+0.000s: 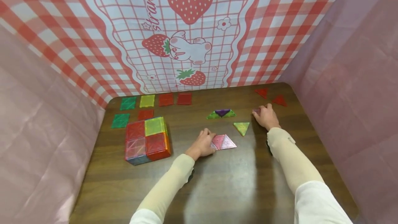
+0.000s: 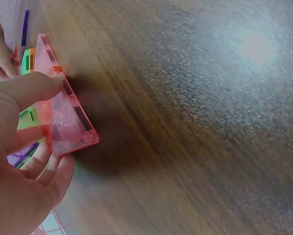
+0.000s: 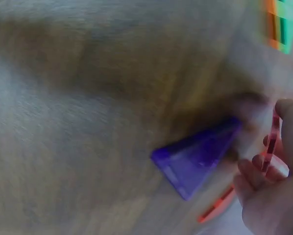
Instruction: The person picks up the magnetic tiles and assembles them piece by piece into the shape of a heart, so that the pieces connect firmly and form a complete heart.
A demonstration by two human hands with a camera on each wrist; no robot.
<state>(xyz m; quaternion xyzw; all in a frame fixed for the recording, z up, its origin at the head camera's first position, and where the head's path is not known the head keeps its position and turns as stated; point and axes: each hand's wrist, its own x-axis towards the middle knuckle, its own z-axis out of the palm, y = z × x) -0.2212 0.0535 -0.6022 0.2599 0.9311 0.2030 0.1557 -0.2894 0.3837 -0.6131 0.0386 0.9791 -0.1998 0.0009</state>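
My left hand [image 1: 203, 143] pinches the near end of a flat row of pink triangular tiles [image 1: 219, 141]. In the left wrist view its thumb presses the near edge of a clear pink triangle [image 2: 70, 117], with fingers curled at the other side. Farther right, my right hand [image 1: 266, 117] pinches a thin pinkish-red tile [image 3: 271, 143], seen edge-on in the right wrist view. Beside those fingers lies a purple triangle [image 3: 198, 155], and an orange-red tile [image 3: 217, 204] is close by. Between the hands sits a yellow-green triangle [image 1: 242, 128].
A boxy block of coloured tiles [image 1: 146, 140] stands on the left of the wooden table [image 1: 224, 189]. Behind it lie square tiles, among them a green one [image 1: 128, 103]. A green-and-purple row [image 1: 221, 113] lies mid-back; red triangles [image 1: 279, 100] lie back right. Curtains [image 1: 351, 89] enclose the table.
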